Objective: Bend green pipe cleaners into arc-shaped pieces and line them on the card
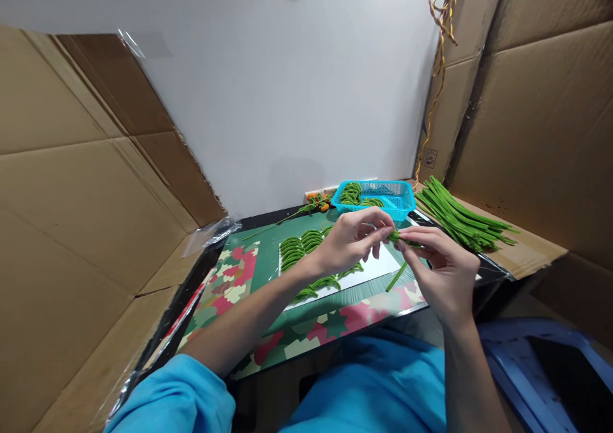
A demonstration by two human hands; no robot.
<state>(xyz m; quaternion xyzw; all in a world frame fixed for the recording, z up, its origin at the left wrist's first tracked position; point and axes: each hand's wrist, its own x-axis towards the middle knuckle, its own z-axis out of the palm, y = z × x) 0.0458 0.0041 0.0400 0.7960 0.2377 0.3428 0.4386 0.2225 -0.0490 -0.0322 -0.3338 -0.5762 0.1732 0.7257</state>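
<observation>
My left hand (359, 238) and my right hand (440, 264) meet above the table's right part, both closed in a pinch. Between their fingertips is a green pipe cleaner (393, 235), bent or twisted into a small bundle; its exact shape is partly hidden by the fingers. A straight green stem (396, 277) hangs down below my right fingers. Under my left forearm lies a white sheet (371, 272) with rows of curved green pipe-cleaner pieces (292, 253) on it. My left wrist covers part of those rows.
Behind my hands stands a blue plastic basket (405, 212) with more curved green pieces. A bundle of long green pipe cleaners (460, 219) lies at right on cardboard. Orange-tipped green sprigs (320, 202) rest at the back. Cardboard walls (62, 184) flank the patterned table mat (268, 235).
</observation>
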